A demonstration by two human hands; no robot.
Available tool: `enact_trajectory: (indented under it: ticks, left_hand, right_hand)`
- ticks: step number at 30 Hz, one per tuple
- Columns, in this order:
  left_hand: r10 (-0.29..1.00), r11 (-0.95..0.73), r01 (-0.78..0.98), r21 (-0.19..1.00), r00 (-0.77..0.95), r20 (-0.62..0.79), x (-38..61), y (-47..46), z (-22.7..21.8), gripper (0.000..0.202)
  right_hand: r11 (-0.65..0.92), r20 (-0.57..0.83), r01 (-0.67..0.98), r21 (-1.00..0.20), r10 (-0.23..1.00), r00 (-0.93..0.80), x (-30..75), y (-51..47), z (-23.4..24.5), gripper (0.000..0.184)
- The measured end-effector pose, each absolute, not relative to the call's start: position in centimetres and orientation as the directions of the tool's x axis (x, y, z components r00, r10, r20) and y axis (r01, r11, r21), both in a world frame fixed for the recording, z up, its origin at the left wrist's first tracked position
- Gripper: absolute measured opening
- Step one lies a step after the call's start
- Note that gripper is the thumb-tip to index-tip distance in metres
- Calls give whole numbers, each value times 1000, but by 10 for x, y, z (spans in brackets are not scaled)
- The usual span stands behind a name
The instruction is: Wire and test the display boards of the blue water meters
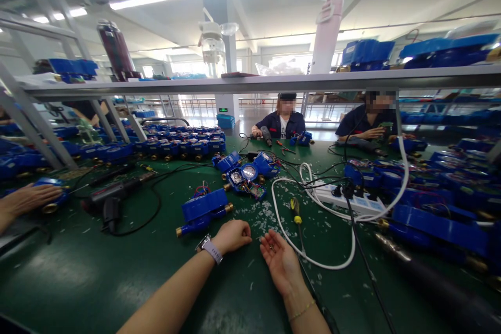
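Note:
My left hand (232, 235), with a watch on its wrist, rests on the green table (97, 271) with its fingers curled into a loose fist; nothing shows in it. My right hand (278, 260) lies beside it, palm up, fingers spread, holding nothing. Just beyond my left hand lies a blue water meter (204, 210) with brass ends. A yellow-handled screwdriver (296, 212) lies beyond my right hand, next to a looping white cable (313, 261). White scraps litter the table between them.
Opened blue meters (247, 172) sit in the middle, rows of meters (180, 147) behind. A power strip (348, 201) and electric drivers (117, 190) lie around. Another person's hand (29, 199) is at left; two people sit across. A shelf (274, 82) spans overhead.

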State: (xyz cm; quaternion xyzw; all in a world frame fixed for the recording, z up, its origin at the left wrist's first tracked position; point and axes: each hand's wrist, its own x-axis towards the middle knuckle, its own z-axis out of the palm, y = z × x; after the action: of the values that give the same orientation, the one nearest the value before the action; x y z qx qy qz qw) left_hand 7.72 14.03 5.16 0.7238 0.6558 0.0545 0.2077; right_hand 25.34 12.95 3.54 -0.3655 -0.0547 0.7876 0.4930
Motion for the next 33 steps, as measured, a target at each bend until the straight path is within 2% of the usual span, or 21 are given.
enact_trajectory:
  ticks: [4,15,21,25,29,33]
  left_hand:
    - [971,-63,935,348,138,-197,83,142,53,24]
    - [947,-115,940,321,201,-249,107,153,63,22]
    - [968,-76,939,337,150,-200,110,147,63,20]
    - [983,-70,891,449,139,-123,109,141,57,20]
    - [991,-124,792,598,128,35,112,136,55,19]
    - [976,-190,754,629,74,205,101,139,57,28]
  right_hand:
    - [-510,-520,-734,-449,817,-249,254,130,35,6]
    - [-500,-536,-736,-455,815,-222,254,130,37,12]
    - [-485,-548,-750,-450,813,-197,254,130,38,13]
    - [-471,-550,-766,-439,814,-185,252,129,38,15]
    - [-515,-543,-761,-395,799,-259,247,124,39,24]
    - [-571,-538,-744,-347,771,-340,244,120,40,30]
